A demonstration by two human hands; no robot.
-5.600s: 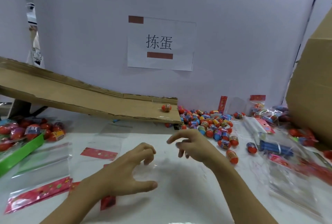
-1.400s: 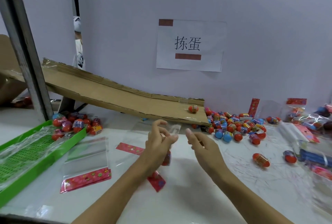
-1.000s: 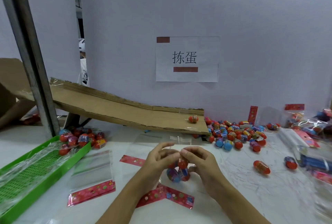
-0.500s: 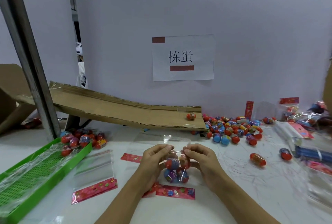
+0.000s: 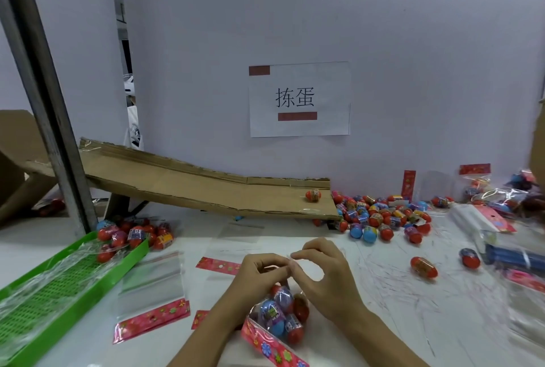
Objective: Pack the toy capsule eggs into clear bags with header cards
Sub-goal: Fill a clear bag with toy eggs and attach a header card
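The clear bag (image 5: 283, 315) hangs at 6 o'clock, just above the worktop (image 5: 398, 302), with about five eggs (image 5: 272, 321) inside and its pink header card (image 5: 272, 347) at the bottom. The left hand (image 5: 259, 274) and the right hand (image 5: 323, 274) each pinch the bag's top edge in a tight grip. One egg (image 5: 313, 195) sits on the cardboard ramp (image 5: 191, 187) at 12 o'clock. A big pile of loose eggs (image 5: 380, 215) lies at 1 o'clock, too many to count. Two more eggs (image 5: 423, 267) lie at 3 o'clock. One green tray (image 5: 70, 287) is at 9 o'clock.
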